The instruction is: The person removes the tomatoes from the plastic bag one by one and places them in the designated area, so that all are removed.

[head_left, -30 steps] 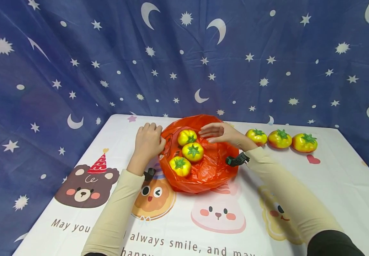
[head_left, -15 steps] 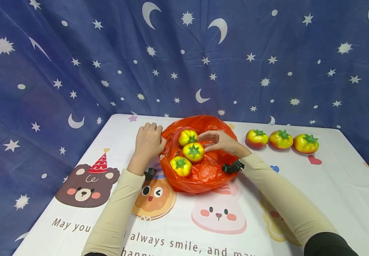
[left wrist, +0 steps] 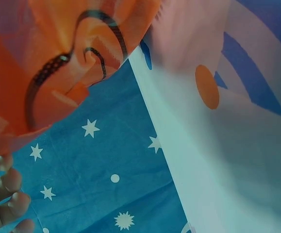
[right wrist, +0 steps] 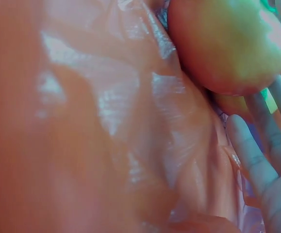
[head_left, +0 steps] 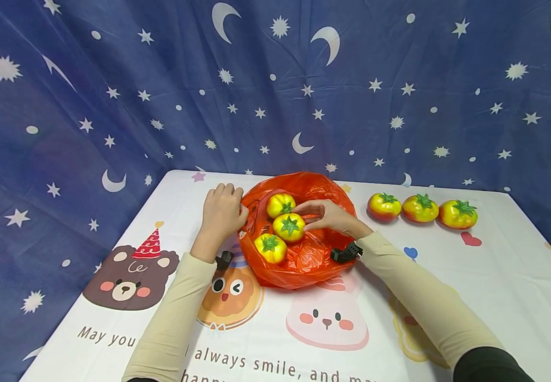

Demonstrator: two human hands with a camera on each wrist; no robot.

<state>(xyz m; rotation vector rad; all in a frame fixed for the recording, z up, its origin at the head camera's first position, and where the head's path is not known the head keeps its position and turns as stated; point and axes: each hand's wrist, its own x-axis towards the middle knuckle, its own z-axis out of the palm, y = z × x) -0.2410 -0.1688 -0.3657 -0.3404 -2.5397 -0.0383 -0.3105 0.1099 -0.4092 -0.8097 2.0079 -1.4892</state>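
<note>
An orange-red plastic bag (head_left: 316, 252) lies wide-mouthed on the table. My left hand (head_left: 223, 209) grips its left rim, and in the left wrist view the curled fingers (left wrist: 11, 204) show below the bag. Inside sit three yellow-red tomatoes with green leafy tops: a back one (head_left: 275, 206), a middle one (head_left: 285, 233) and a front one (head_left: 265, 245). My right hand (head_left: 330, 217) reaches into the bag and holds the middle tomato between thumb and fingers. In the right wrist view a tomato (right wrist: 223, 43) is close, with some fingers (right wrist: 249, 150) extended below it.
Three more tomatoes stand in a row at the back right: left (head_left: 381, 208), middle (head_left: 419, 209) and right (head_left: 454, 216). The table wears a white cartoon cloth (head_left: 237, 345). A blue star-and-moon curtain (head_left: 275, 122) hangs behind and at the left.
My right hand has moved down and left, from above the bag's inside to the middle tomato, and its fingers have drawn in around it. The left hand has stayed at the rim.
</note>
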